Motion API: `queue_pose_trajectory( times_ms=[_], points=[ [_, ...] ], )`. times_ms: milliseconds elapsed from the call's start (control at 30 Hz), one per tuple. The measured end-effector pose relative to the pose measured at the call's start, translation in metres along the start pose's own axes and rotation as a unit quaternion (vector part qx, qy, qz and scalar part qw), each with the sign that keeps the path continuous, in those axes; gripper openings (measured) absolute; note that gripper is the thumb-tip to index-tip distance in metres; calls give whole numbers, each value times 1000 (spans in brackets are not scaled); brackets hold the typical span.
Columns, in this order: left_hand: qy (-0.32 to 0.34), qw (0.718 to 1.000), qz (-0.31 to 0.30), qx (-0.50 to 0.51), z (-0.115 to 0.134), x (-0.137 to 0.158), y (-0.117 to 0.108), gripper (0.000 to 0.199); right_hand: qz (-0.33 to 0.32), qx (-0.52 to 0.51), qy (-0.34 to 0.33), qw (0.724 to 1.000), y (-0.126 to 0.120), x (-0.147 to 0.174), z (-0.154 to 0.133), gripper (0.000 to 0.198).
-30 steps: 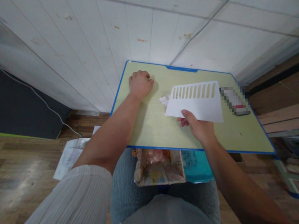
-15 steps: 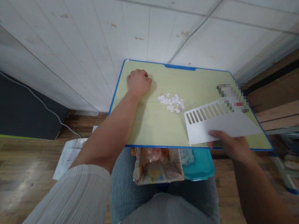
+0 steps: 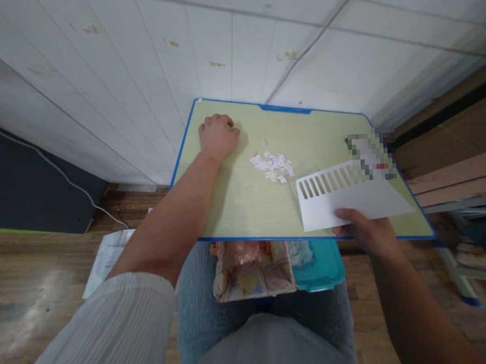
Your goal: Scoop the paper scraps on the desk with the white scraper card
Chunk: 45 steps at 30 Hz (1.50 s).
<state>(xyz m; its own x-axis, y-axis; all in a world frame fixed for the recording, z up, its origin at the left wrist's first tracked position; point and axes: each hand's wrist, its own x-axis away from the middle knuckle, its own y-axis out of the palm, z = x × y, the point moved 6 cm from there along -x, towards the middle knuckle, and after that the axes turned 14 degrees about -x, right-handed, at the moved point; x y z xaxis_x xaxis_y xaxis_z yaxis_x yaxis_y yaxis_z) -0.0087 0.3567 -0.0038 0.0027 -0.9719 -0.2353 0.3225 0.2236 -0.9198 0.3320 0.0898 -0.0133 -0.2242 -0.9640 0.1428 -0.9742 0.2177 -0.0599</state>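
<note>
My right hand point(image 3: 365, 230) grips the lower edge of a white sheet with a row of slots point(image 3: 329, 204), thumb on top and fingers beneath. The sheet is over the right part of a pale yellow-green tabletop point(image 3: 244, 214). Something see-through shows faintly along its left edge. Left of the sheet lies a loose pile of small white paper scraps point(image 3: 272, 166), with one scrap point(image 3: 264, 142) apart above it. My left hand point(image 3: 219, 135) rests near the table's far left corner, fingers curled in; whatever is under them, if anything, is hidden.
A blurred-out item point(image 3: 370, 156) lies on the table's right side. Below the near edge are a patterned fabric-lined box point(image 3: 252, 284) and a teal container point(image 3: 325, 273). A white panelled wall point(image 3: 211, 37) stands behind; papers point(image 3: 106, 254) lie on the floor at left.
The whole view has shifted slightly to the left. One scrap now lies farther from the pile. The slotted sheet has moved a little, still in my right hand; my left hand stays put.
</note>
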Motion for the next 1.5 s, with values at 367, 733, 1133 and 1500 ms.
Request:
queue_pose_trajectory(
  times_ms=[367, 733, 1133, 1500],
  points=[
    [3, 1000, 14, -9, 0, -1, -1, 26, 95, -16, -61, 993, 21, -28, -21, 20],
    [-23, 989, 121, 80, -17, -13, 7, 17, 67, -50, -60, 995, 92, -137, -77, 6],
    [-47, 966, 191, 170, -28, -16, 3, 23, 6, -26, 2, 1000, 157, -144, -53, 13],
    [-42, 968, 185, 166, -26, -16, -2, 17, 74, -74, -59, 993, 82, -100, -58, 23]
  ],
)
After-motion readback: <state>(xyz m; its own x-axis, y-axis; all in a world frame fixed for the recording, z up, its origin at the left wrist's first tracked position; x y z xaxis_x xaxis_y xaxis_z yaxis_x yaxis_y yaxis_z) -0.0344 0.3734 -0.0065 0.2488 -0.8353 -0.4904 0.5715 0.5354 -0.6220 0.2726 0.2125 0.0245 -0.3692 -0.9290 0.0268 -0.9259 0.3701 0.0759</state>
